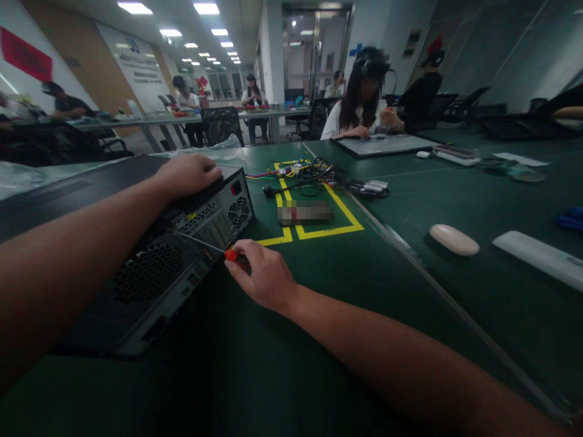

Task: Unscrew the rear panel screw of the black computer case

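Note:
A black desktop computer case point(150, 303) lies on the table at the left, its rear panel with vents, ports and a fan grille angled toward me. My left hand point(189, 174) rests palm down on the top near the rear edge, fingers loosely bent over the surface. In my right hand point(262, 273) is a screwdriver point(231, 255) with an orange-red handle, pinched between thumb and fingers. Its thin shaft points left to the rear panel, at the slot covers. Whether the tip sits in a screw is too small to tell.
Beyond the case lies a tangle of cables point(319, 173) by yellow tape point(330, 232) marked on the green table. A blurred-out object point(305, 213) lies there too. At right are a pinkish oval object point(454, 239) and a white bar point(540, 255). A co-worker point(364, 103) sits opposite.

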Demonstrator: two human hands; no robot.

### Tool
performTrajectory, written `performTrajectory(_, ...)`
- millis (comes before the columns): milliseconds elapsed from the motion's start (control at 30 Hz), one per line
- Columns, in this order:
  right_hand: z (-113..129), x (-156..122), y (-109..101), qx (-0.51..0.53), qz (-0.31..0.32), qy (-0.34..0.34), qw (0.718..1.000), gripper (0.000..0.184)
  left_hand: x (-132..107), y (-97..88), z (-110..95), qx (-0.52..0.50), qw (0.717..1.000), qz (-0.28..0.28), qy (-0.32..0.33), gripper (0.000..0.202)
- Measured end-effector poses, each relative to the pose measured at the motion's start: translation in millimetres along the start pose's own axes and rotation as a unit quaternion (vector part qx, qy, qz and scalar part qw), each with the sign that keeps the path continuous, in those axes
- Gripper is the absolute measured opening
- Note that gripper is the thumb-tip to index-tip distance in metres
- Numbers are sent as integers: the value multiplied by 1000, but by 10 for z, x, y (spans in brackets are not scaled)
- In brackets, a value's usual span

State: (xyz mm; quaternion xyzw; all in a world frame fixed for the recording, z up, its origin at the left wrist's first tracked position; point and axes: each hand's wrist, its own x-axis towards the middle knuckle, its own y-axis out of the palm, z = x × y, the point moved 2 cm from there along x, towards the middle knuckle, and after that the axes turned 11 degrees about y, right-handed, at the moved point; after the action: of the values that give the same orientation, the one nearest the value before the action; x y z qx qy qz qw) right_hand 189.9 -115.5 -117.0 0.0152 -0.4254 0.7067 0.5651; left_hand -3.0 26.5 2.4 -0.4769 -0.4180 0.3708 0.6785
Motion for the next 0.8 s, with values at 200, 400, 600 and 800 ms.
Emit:
performTrajectory(200,4,0,-12,-1,4,10,1000,24,-3,-11,-10,-4,1000,6,-4,54)
performTrajectory(400,6,-2,-16,-4,1,8,1000,24,-17,-33,-44,-13,1000,9,-8,56)
performTrajectory(600,9,0,-23,-8,2,7,1000,25,-15,-33,-43,-15,1000,2,-5,56)
performTrajectory(800,4,0,-18,-12,-1,6,1000,25,-7,-11,-25,-16,1000,4,-7,57)
